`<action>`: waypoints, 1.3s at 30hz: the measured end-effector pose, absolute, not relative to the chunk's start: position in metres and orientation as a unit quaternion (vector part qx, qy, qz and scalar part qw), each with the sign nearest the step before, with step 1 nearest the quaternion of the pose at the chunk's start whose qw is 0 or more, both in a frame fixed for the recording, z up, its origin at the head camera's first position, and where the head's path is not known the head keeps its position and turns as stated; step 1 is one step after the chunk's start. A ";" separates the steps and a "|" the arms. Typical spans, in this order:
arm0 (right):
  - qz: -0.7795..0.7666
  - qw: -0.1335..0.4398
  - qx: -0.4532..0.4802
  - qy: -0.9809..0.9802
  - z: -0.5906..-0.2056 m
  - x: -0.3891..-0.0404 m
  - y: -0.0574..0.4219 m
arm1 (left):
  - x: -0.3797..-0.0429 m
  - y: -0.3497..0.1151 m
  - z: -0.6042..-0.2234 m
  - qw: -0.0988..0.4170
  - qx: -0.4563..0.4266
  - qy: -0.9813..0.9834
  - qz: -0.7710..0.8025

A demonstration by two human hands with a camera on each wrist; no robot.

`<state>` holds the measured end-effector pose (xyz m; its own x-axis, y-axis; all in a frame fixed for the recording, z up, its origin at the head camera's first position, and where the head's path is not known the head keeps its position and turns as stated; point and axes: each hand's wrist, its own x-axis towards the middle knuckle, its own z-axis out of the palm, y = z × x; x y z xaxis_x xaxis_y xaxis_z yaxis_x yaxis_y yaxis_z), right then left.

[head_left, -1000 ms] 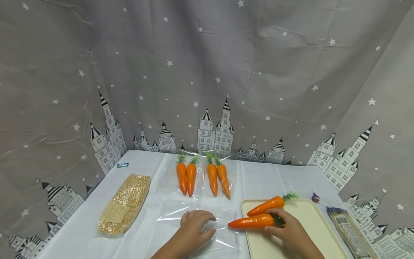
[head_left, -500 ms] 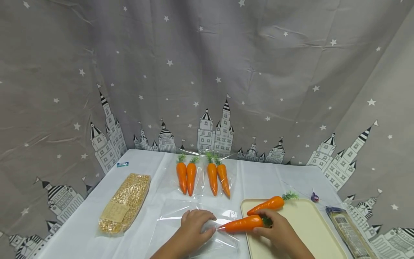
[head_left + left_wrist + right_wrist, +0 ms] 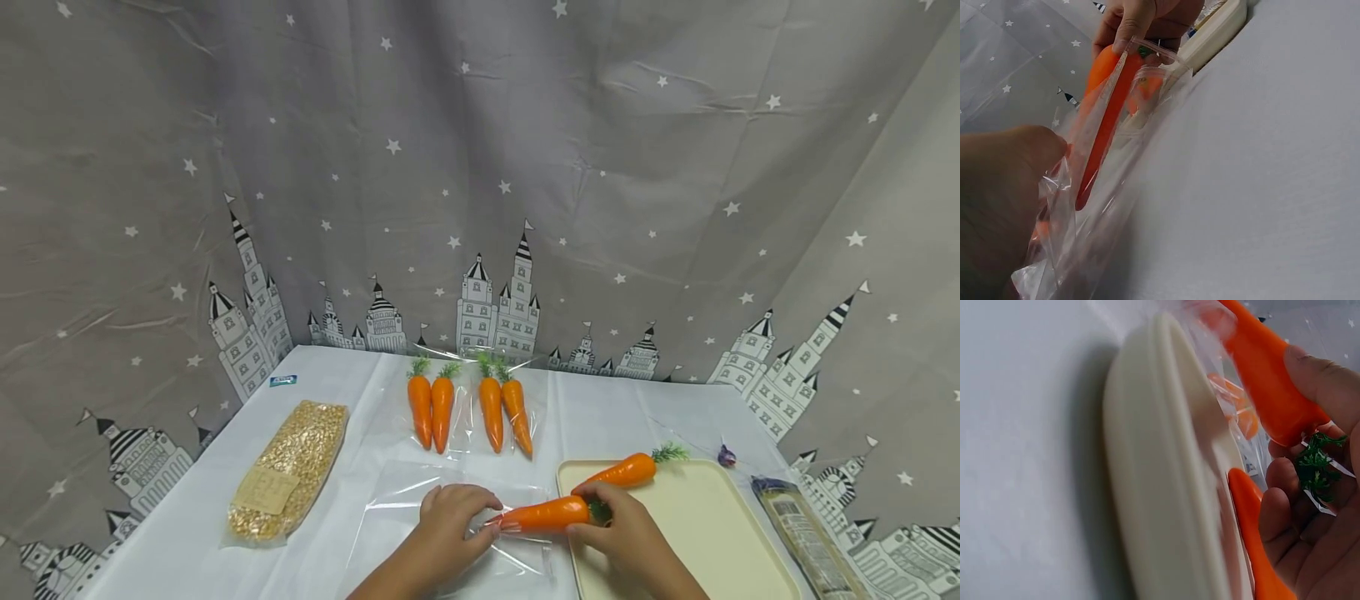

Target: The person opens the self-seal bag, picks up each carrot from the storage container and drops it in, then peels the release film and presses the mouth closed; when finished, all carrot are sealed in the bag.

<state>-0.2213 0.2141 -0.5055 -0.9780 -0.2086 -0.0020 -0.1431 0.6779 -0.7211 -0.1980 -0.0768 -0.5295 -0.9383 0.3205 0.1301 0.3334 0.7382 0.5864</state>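
My left hand [image 3: 450, 525] holds the mouth of a clear plastic bag [image 3: 393, 508] that lies along the white table. My right hand [image 3: 622, 533] grips an orange carrot [image 3: 551, 514] round its thick end, by the green top. In the left wrist view, the carrot's narrow end [image 3: 1089, 181] points into the bag, with clear film [image 3: 1141, 150] on both sides of it. The green leaves [image 3: 1319, 465] show under my right fingers in the right wrist view. A second carrot [image 3: 630, 472] lies on the cream tray [image 3: 705, 517], its tip at the tray's left rim.
Two clear bags with a pair of carrots each, such as this left pair [image 3: 442, 412], lie at the back. A bag of yellow grain [image 3: 292, 471] is at left. Right of the tray are a long dark packet [image 3: 802, 533] and a small purple thing [image 3: 725, 456].
My right hand has moved left with the carrot, off the tray and over the bag, and the carrot's tip has gone into the bag's mouth. My left hand has stayed in place.
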 end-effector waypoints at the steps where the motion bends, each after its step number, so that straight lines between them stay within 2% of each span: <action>1: -0.389 0.040 -0.097 0.915 -0.506 -0.221 0.213 | -0.198 -0.077 -0.529 0.009 -0.176 -0.931 -0.318; 14: -0.394 0.038 -0.108 0.912 -0.507 -0.218 0.198 | -0.198 -0.078 -0.528 0.033 -0.183 -0.930 -0.318; 25: -0.395 0.068 -0.120 0.908 -0.506 -0.215 0.184 | -0.194 -0.077 -0.529 0.099 -0.212 -0.918 -0.321; 35: -0.406 0.135 -0.119 0.896 -0.501 -0.211 0.175 | -0.194 -0.076 -0.529 0.100 -0.207 -0.920 -0.317; 39: -0.407 0.147 -0.129 0.892 -0.502 -0.209 0.175 | -0.196 -0.077 -0.530 0.083 -0.199 -0.922 -0.322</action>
<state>-0.2088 0.1750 -0.5015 -0.9235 -0.3497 -0.1574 -0.1103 0.6354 -0.7642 -0.1957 -0.0766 -0.5296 -0.9070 0.3131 0.2818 0.4204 0.7132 0.5609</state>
